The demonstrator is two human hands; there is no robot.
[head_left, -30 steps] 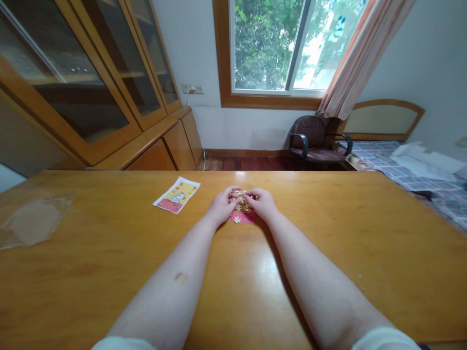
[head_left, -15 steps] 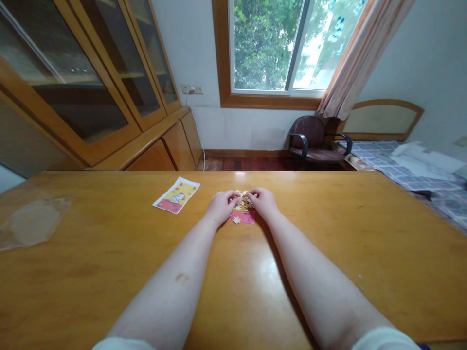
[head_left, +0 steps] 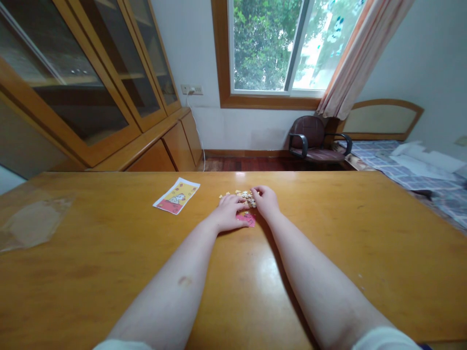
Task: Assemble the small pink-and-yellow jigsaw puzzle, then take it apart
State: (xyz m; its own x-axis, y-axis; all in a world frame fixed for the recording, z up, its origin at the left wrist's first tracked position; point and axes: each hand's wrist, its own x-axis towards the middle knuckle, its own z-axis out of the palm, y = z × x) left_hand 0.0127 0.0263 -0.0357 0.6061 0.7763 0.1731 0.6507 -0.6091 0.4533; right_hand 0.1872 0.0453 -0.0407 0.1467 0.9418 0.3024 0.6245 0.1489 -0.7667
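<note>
Small loose jigsaw puzzle pieces lie heaped between my two hands near the far side of the table. My left hand rests over the near left part of the puzzle, its fingers stretched out and apart. A pink joined part of the puzzle shows beside its thumb; the rest lies hidden under the hand. My right hand is at the right edge of the heap, thumb and fingers drawn together. Whatever is between those fingertips is too small to make out.
To the left lies a printed picture sheet in yellow and pink with a white animal. A clear plastic bag rests at the table's left end. Behind the wooden table stand a chair, a bed and a glass-door cabinet.
My left hand has come nearer and spread its fingers over the pink part, after being pinched near the heap's middle. My right hand has shifted slightly to the right. Some pieces have moved.
</note>
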